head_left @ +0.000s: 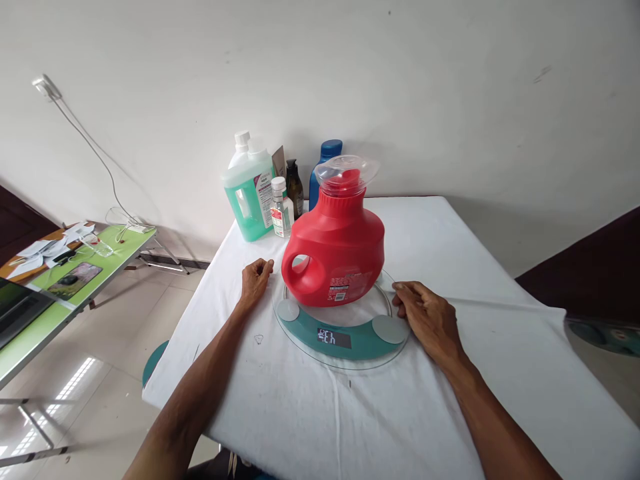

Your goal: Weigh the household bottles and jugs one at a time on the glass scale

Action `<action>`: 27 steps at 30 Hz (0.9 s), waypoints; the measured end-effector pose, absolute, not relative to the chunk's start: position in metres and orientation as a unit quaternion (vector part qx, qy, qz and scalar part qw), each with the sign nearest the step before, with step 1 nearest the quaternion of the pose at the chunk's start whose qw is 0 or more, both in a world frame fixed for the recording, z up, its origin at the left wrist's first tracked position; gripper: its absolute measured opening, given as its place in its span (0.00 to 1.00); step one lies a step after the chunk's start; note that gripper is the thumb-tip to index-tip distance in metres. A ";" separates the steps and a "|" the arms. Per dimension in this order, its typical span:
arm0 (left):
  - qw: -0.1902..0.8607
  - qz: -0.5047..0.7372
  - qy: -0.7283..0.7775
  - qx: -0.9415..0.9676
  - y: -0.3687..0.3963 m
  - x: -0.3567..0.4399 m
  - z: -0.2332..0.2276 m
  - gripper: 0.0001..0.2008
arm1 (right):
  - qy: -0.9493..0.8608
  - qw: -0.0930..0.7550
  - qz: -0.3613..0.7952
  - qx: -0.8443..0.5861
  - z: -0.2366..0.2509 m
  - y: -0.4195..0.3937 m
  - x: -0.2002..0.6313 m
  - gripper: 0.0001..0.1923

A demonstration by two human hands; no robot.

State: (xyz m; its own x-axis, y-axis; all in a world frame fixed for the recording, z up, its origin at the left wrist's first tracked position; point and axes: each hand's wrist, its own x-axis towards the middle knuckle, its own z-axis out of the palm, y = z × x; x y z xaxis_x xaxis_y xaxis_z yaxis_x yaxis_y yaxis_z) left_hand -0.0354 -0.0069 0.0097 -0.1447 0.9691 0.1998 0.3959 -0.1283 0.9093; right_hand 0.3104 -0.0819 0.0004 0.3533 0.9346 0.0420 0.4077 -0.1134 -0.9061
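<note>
A big red plastic jug (345,247) with a moulded side handle stands upright on a round glass scale (305,337). On the jug's neck sits a flared clear plastic piece (370,170), with a red part inside it. The scale's green front band carries a lit display (334,338) whose digits look upside down. My left hand (257,279) lies curled on the cloth just left of the scale, holding nothing visible. At the scale's right rim is my right hand (427,317), its fingers bent and slightly apart; whether they touch the glass I cannot tell.
Behind the jug, a green-liquid bottle (250,193), a small clear bottle (281,210), a dark pump bottle (295,190) and a blue bottle (315,180) stand near the wall. White cloth (425,233) covers the table. A green table (107,257) is at left.
</note>
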 end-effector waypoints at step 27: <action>0.287 0.464 0.590 0.596 -0.004 -0.039 0.003 0.23 | -0.488 0.451 0.293 -0.687 0.006 -0.086 0.308 0.19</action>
